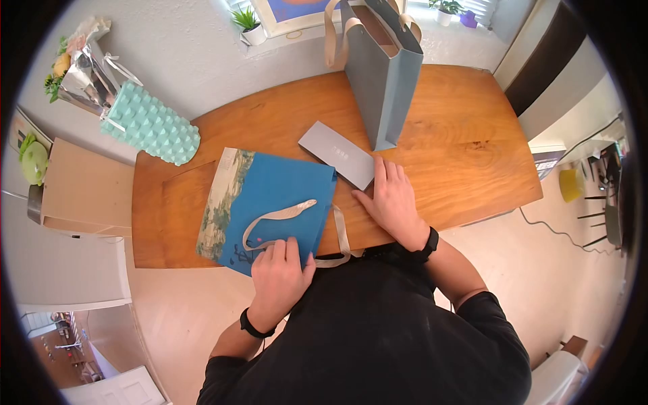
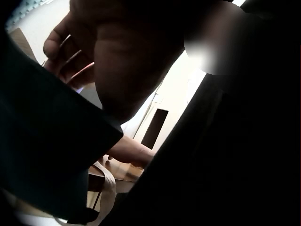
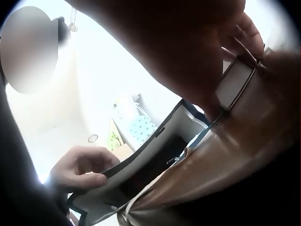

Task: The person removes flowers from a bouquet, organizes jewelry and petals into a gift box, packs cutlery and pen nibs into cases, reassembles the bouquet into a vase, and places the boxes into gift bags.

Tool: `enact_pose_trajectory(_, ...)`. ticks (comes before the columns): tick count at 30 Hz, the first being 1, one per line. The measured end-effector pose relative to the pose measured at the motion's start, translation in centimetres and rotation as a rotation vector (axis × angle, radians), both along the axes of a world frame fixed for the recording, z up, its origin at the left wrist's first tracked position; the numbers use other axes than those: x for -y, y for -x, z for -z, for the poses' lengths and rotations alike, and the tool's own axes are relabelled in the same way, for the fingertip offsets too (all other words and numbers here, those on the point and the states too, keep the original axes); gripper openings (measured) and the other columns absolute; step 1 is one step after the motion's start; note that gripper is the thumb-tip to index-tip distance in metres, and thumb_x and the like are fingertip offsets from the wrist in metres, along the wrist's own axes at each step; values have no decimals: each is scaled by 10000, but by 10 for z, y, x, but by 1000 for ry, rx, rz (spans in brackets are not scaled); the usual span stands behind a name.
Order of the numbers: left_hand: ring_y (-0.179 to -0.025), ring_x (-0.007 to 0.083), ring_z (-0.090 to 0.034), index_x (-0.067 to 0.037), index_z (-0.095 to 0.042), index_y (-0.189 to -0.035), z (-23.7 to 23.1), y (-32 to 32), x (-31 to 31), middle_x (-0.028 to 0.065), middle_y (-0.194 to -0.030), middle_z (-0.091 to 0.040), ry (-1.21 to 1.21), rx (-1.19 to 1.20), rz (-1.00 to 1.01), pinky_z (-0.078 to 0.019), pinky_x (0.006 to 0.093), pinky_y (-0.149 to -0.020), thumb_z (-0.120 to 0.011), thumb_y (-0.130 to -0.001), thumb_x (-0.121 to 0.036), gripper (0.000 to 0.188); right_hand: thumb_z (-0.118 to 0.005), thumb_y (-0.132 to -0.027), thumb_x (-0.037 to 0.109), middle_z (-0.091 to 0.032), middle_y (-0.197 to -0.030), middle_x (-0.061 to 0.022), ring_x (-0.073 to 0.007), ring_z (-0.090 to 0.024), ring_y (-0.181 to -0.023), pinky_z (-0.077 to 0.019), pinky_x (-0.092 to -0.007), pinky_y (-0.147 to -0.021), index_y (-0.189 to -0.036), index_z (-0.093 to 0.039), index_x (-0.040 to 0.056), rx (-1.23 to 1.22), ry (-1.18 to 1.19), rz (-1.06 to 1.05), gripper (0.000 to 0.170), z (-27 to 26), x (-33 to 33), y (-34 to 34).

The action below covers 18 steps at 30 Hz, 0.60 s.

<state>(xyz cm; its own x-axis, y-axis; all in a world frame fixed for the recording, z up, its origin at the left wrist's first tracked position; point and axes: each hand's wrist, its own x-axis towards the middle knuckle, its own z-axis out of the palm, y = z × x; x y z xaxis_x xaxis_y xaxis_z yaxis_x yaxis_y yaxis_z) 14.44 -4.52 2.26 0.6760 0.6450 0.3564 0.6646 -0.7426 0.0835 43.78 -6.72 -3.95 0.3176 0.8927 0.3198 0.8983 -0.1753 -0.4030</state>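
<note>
A blue paper gift bag with a landscape-printed band lies flat on the wooden table, its mouth toward the right. My left hand grips the near edge of its mouth; in the right wrist view the left thumb is at the inside of the wall and the bag stands partly open. To the right, a slim grey box with small pale lettering lies on the table. My right hand holds its near end, thumb on one long side and fingers on the other. The box end is close to the bag's mouth.
A tall grey-blue paper bag with ribbon handles stands behind the box. One beige ribbon handle lies over the blue bag, another hangs by its mouth. A mint studded vase with a bouquet stands at the back left.
</note>
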Motion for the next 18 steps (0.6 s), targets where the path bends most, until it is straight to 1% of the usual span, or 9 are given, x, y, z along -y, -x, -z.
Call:
enact_pose_trajectory(2, -736, 328, -712, -18, -764, -1056, -2, 3, -2, 107, -857, -655, 6, 3, 47, -578, 443, -652, -909, -854, -162, 287, -1004, -836, 312, -679, -1337, -260, -446, -660, -1252, -587, -501, -1050, -1536, -556, -86, 13, -81, 3, 921, 7, 0, -2)
enact_pose_trajectory(4, -641, 288, -675, -30, -775, -1026, -10, 3, -9, 87, -814, -621, -60, 77, 88, -556, 402, -605, -846, -897, -91, 160, -996, -841, 313, -684, -1316, -258, -435, -668, -1226, -594, -496, -1031, -1505, -583, -87, -48, -110, 14, 879, 7, 7, -8)
enact_pose_trajectory(5, -643, 306, -683, -38, -792, -989, -20, 1, -13, 99, -814, -654, -41, 151, 67, -550, 399, -585, -830, -898, -17, 100, -987, -845, 315, -689, -1296, -256, -424, -677, -1201, -600, -491, -1012, -1474, -609, -88, -103, -136, 22, 837, 5, 12, -11)
enact_pose_trajectory(6, -643, 306, -683, -38, -792, -989, -29, 1, -18, 99, -814, -654, -39, 137, 64, -550, 399, -585, -830, -898, -17, 100, -987, -845, 315, -689, -1296, -256, -424, -677, -1201, -600, -491, -1012, -1474, -609, -88, -116, -133, 20, 837, 4, 20, -17)
enact_pose_trajectory(8, -653, 296, -693, -25, -816, -1025, -49, 7, -27, 104, -844, -696, 20, 254, -23, -540, 383, -589, -829, -929, 4, 102, -991, -832, 296, -711, -1250, -251, -431, -709, -1158, -613, -497, -1005, -1417, -666, -54, -351, -88, 59, 755, -7, 37, -27)
enact_pose_trajectory(9, -653, 296, -693, -25, -816, -1025, -59, 7, -29, 104, -844, -696, 21, 240, -29, -540, 383, -589, -829, -929, 4, 102, -995, -823, 253, -729, -1217, -220, -387, -741, -1079, -623, -461, -994, -1378, -700, -36, -495, -55, 97, 692, -19, 48, -29)
enact_pose_trajectory(11, -647, 277, -685, -11, -833, -1050, -76, 6, -34, 108, -852, -719, 27, 290, -152, -523, 366, -582, -818, -967, 7, 87, -996, -816, 234, -731, -1215, -197, -356, -743, -1058, -623, -442, -988, -1382, -702, -31, -537, -75, 82, 691, -24, 72, -39)
enact_pose_trajectory(15, -624, 263, -659, -5, -834, -1063, -87, 9, -47, 106, -829, -707, 37, 258, -137, -509, 355, -573, -808, -986, 7, 81, -1006, -772, 165, -727, -1212, -152, -273, -730, -1057, -614, -400, -978, -1398, -700, -32, -677, -210, 44, 725, -35, 109, -39)
enact_pose_trajectory(18, -622, 269, -663, 1, -829, -1050, -89, 4, -49, 108, -839, -720, 69, 253, -103, -506, 358, -565, -800, -993, 0, 64, -1012, -738, 141, -723, -1243, -154, -285, -726, -1092, -613, -413, -978, -1414, -696, -37, -686, -319, -17, 768, -49, 120, -38)
